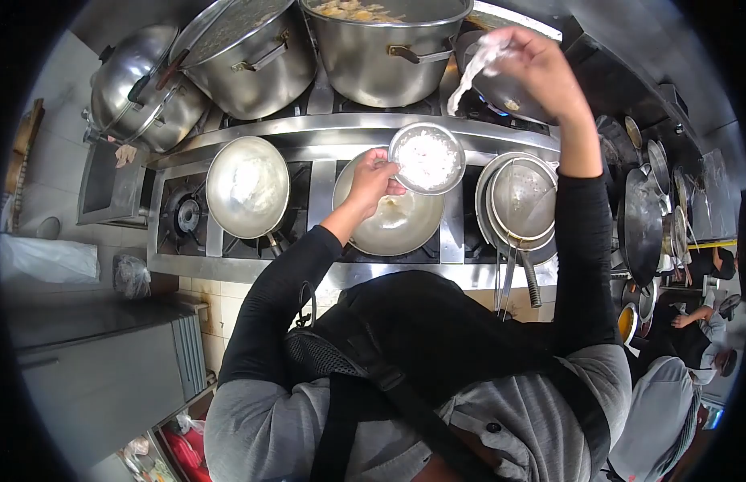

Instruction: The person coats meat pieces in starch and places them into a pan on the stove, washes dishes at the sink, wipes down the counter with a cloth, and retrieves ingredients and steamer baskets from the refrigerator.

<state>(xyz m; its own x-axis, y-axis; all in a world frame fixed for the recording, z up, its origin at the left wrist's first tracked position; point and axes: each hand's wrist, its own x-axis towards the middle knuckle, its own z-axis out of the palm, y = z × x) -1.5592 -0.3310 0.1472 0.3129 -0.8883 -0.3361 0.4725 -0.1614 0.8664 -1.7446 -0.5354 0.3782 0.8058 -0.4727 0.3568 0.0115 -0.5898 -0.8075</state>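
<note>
My left hand (368, 186) grips the rim of a small round metal bowl (427, 158) holding a white, crumbly or powdery substance. The bowl is above a wide wok (389, 229) on the front burner. Up at the back right, my right hand (537, 68) pinches a long, limp strip coated in white (469, 76); what lies under the coating cannot be made out. The strip dangles beside a dark pan (521, 100) on the back burner, partly covered by my hand and wrist. A small yellowish piece shows in that pan.
Two large stockpots (385, 60) (248, 72) stand along the back, beside a lidded steel pot (144, 88). Another wok (247, 186) sits front left. Stacked strainers and pans (521, 197) have handles over the front edge. Pans hang at right (642, 225); other people (694, 329) are beyond.
</note>
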